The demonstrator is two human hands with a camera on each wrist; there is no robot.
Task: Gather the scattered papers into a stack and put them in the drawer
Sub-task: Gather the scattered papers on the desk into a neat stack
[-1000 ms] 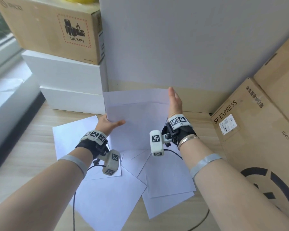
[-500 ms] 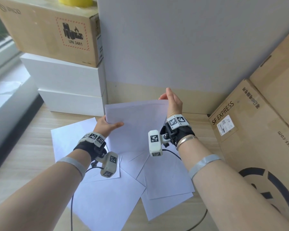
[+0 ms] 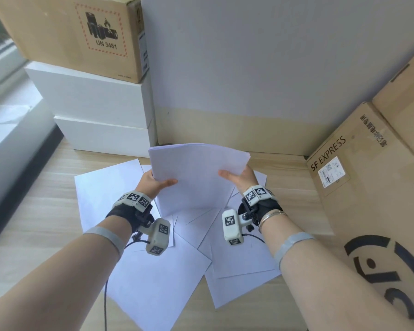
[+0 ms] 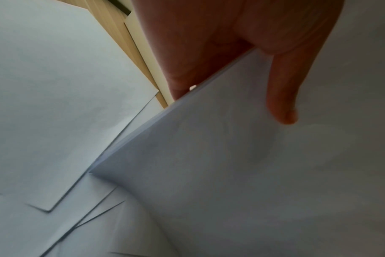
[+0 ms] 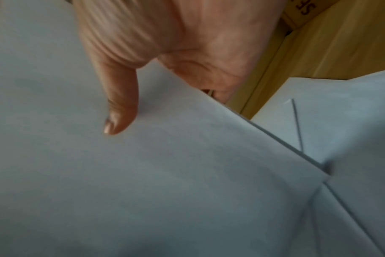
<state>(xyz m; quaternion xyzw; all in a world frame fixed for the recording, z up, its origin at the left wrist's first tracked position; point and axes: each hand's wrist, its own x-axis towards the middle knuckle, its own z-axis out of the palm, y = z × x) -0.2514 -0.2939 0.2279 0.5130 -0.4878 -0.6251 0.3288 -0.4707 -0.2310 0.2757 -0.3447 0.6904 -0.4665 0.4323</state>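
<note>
The left hand (image 3: pixel 153 182) and right hand (image 3: pixel 239 177) each pinch a side of the paper stack (image 3: pixel 198 173), held above loose sheets (image 3: pixel 153 283) on the table (image 3: pixel 34 223).

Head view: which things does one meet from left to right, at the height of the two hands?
Loose sheet on the desk → left hand → held stack of papers → right hand → SF Express box.
</note>
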